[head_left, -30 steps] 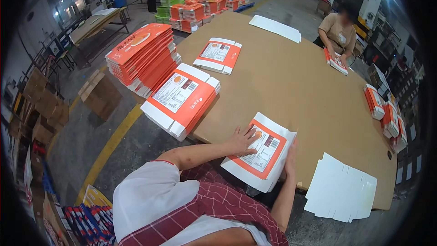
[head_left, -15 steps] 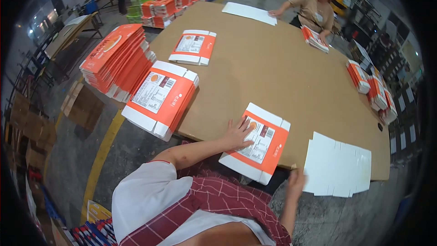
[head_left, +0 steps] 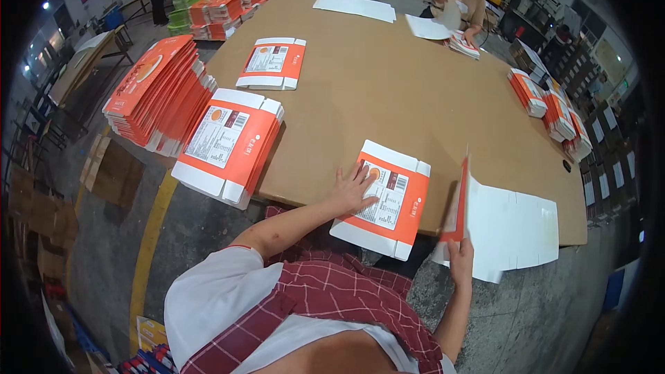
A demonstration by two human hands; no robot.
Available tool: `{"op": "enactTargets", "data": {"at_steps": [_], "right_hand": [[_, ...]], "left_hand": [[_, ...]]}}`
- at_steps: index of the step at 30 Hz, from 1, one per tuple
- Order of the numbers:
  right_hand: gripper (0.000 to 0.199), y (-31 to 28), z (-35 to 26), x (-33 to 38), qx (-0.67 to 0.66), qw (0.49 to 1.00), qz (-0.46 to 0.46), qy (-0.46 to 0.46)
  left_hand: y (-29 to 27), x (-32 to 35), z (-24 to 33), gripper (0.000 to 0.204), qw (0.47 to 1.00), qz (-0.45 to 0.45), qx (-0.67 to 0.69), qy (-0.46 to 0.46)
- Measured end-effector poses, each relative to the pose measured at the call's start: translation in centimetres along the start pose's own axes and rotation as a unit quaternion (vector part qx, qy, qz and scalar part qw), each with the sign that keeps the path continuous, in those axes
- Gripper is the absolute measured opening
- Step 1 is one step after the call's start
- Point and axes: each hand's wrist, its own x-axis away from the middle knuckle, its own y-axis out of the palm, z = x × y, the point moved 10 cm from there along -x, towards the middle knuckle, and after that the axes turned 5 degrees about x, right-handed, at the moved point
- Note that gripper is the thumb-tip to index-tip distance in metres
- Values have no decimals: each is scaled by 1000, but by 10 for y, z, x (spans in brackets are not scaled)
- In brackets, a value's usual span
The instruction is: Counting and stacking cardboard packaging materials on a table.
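My left hand (head_left: 355, 190) lies flat with fingers spread on a folded orange-and-white carton (head_left: 411, 209) at the table's near edge. The carton's printed label and barcode face up. To its right, a carton blank (head_left: 519, 227) rests white side up, overhanging the edge slightly. My right hand (head_left: 460, 261) pinches the near end of an upright panel at the blank's left, with an orange outer face (head_left: 460, 216). Whether this panel belongs to that blank or to a second one, I cannot tell.
A low pile of folded cartons (head_left: 253, 156) sits at the table's left edge, beside a tall leaning stack (head_left: 156, 90). Another carton (head_left: 294, 64) lies farther back. A co-worker (head_left: 465, 1) handles white blanks across the table (head_left: 360, 90). Bundled cartons (head_left: 557, 114) stand at the right.
My right hand has taken hold of the panel and raised it upright. My left hand stays on the folded carton. Across the table, the co-worker has lifted a white blank.
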Motion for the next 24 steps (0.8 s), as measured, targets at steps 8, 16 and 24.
{"op": "enactTargets", "data": {"at_steps": [8, 16, 24], "right_hand": [[50, 49, -33, 2, -499, 866, 19, -10], [45, 154, -33, 10, -427, 890, -129, 90], [39, 43, 16, -24, 352, 908, 180, -140]], "left_hand": [[33, -34, -49, 69, 966, -4, 249, -66], [-1, -15, -33, 71, 973, 120, 190, -58], [-8, -5, -20, 62, 996, 62, 14, -67]]}}
